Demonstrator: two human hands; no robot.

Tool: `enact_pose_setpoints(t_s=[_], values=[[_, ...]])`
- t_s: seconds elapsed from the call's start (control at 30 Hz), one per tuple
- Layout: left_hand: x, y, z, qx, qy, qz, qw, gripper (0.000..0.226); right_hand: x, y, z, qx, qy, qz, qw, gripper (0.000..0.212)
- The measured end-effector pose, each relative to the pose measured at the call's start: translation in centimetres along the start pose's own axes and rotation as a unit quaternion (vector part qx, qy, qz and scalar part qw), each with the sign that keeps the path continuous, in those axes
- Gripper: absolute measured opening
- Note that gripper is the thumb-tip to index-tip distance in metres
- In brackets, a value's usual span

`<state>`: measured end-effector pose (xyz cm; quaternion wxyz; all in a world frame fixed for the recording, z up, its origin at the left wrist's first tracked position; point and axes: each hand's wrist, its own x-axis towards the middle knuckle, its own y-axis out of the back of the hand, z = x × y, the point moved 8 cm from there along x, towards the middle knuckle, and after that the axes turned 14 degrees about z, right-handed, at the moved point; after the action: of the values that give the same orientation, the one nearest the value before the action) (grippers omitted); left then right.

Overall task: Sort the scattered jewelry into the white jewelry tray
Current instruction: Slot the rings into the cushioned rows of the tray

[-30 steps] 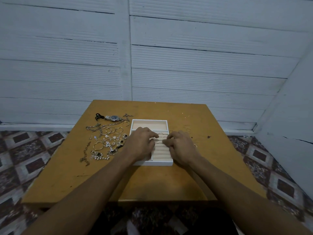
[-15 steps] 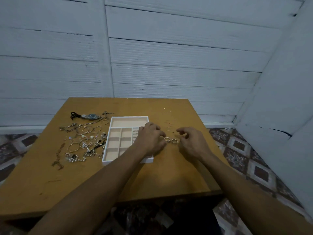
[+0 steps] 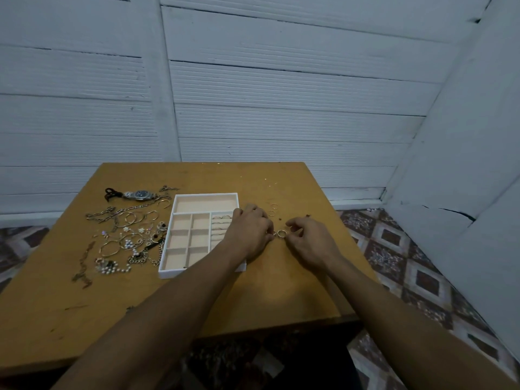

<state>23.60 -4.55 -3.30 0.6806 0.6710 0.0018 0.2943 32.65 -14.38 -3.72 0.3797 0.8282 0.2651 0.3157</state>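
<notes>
At your far left, on the yellowish-brown wooden table (image 3: 281, 291), the scattered silver and gold jewelry (image 3: 126, 237) lies in a loose heap of chains, bangles and pearl pieces. A steel wristwatch with a dark dial (image 3: 140, 195) lies at the heap's far edge. Just to the right of the heap is the white jewelry tray with beige lining (image 3: 206, 194). Its long far compartment and the small square compartments show only lining, while a few thin rings (image 3: 222, 218) stand in the padded rolls on its right side.

Your left hand (image 3: 250, 230) lies over the tray's right edge, knuckles up and fingers curled. Its fingertips reach a small gold-coloured ring (image 3: 281, 233) just beside the tray. You cannot tell whether this hand grips the ring or only touches it.

Your right hand (image 3: 308, 240) meets the ring from the other side. Its fingers are curled, and the thumb and forefinger are closed narrowly on the ring, which stands on edge between your hands.

Beyond your hands, two more loose rings (image 3: 273, 209) lie flat on the table, apart from the tray.
</notes>
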Motion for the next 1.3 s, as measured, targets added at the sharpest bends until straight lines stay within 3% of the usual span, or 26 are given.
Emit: enact_pose_setpoints(t_s=[0.17, 0.3, 0.5, 0.67, 0.9, 0.97, 1.03, 1.13, 1.27, 1.3], values=[[0.1, 0.6, 0.2, -0.020, -0.017, 0.045, 0.999, 0.029, -0.1, -0.2, 0.0, -0.009, 0.001, -0.003, 1.000, 0.038], [-0.4, 1.9, -0.2, -0.096, -0.011, 0.097, 0.991, 0.021, -0.2, -0.4, -0.1, -0.020, 0.007, -0.006, 1.000, 0.039], [-1.3, 4.2, -2.7, -0.257, 0.069, 0.117, 0.957, 0.015, 0.1, -0.7, -0.7, -0.036, 0.002, -0.007, 0.999, 0.036], [-2.3, 4.7, -4.5, -0.273, 0.089, 0.112, 0.951, 0.009, 0.2, -1.1, -0.7, -0.034, -0.018, -0.010, 0.999, 0.035], [-2.4, 4.9, -5.9, -0.214, 0.086, 0.086, 0.969, 0.050, 0.3, -1.3, -0.5, -0.028, -0.039, -0.026, 0.999, 0.024], [-2.4, 4.9, -6.5, -0.217, 0.101, 0.075, 0.968, 0.049, 0.4, -1.3, -0.5, -0.026, -0.038, -0.024, 0.999, 0.023], [-2.8, 4.6, -7.4, -0.303, 0.170, 0.064, 0.936, 0.042, 0.3, -1.2, -0.6, -0.024, -0.037, -0.022, 0.999, 0.022], [-3.9, 4.1, -8.4, -0.478, 0.323, 0.041, 0.816, 0.041, 0.2, -1.1, -0.9, -0.018, -0.033, -0.022, 0.999, 0.019], [-5.4, 3.4, -8.9, -0.583, 0.469, 0.001, 0.663, 0.020, 0.1, -1.1, -1.2, 0.003, -0.035, -0.030, 0.999, 0.013], [-5.6, 3.4, -9.0, -0.593, 0.482, -0.008, 0.645, 0.014, 0.1, -1.0, -1.2, 0.012, -0.037, -0.028, 0.999, 0.011]])
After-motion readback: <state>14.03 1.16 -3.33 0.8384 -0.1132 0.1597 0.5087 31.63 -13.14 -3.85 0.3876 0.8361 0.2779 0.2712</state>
